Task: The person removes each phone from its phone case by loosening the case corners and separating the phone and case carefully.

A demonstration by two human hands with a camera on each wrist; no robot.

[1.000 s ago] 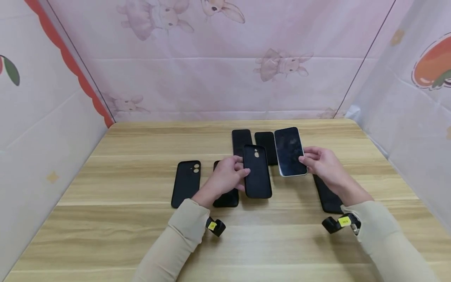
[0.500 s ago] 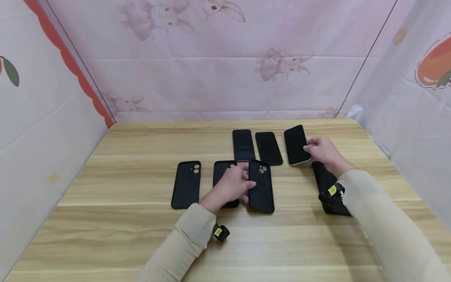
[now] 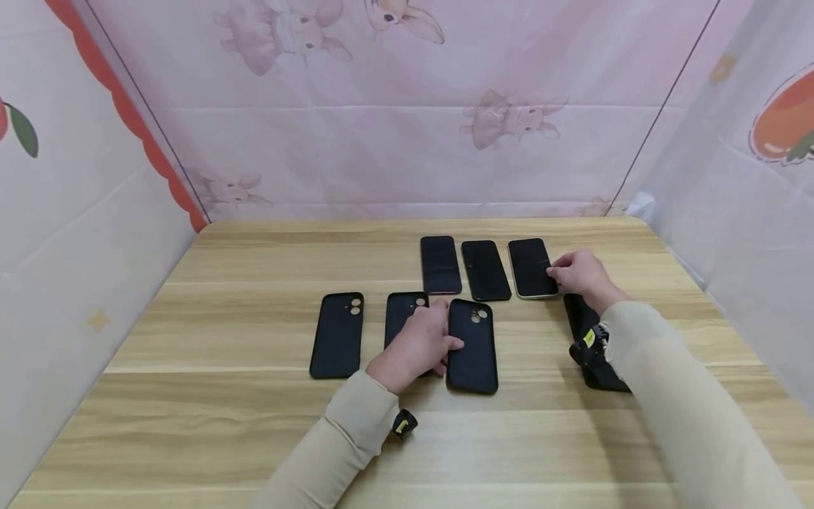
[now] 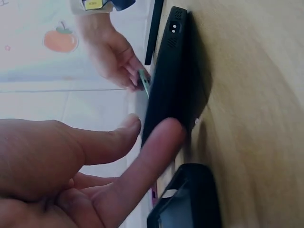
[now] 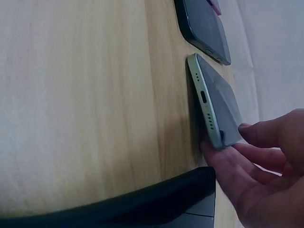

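Observation:
My left hand [image 3: 420,345] pinches the left edge of a black phone case [image 3: 472,353], with the camera cutouts at its top. In the left wrist view the case [image 4: 166,85] stands slightly tilted over the wood, thumb above its edge and a finger lower down. At the back right, my right hand [image 3: 581,274] pinches the right edge of a dark-screened phone [image 3: 531,265]. Its pale green frame shows in the right wrist view, where the thumb meets the screen of the phone [image 5: 221,99] and the other fingers reach beneath its edge.
Two more phones [image 3: 440,265] [image 3: 486,271] lie left of the held one. Another black case [image 3: 337,336] lies at far left, and one [image 3: 397,311] partly behind my left hand. A further black case [image 3: 579,318] sits under my right forearm. Fabric walls border the wooden table [image 3: 222,424].
The phone in my right hand has moved back and come down beside the other phones. The case in my left hand has turned, moved nearer me and come down almost flat.

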